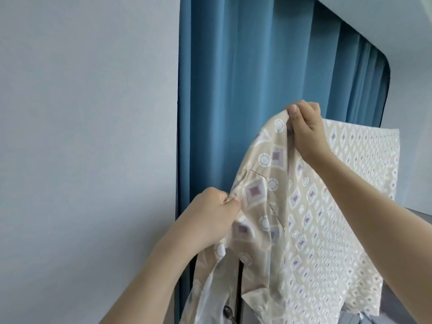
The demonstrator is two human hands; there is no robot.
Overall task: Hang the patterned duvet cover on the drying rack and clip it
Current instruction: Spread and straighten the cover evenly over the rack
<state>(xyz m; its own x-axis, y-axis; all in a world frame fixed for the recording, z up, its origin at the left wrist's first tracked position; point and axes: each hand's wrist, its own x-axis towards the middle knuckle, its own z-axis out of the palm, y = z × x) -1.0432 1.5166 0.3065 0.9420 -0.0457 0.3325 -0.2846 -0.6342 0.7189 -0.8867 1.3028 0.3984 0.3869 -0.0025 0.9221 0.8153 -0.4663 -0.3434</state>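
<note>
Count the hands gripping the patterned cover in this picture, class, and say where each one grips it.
2. The left hand grips the patterned duvet cover at its left edge, low down. The right hand pinches the top edge, higher up.

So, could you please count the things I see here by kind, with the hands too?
Hands: 2, left and right
Duvet cover: 1
Curtain: 1
Total: 4
</note>
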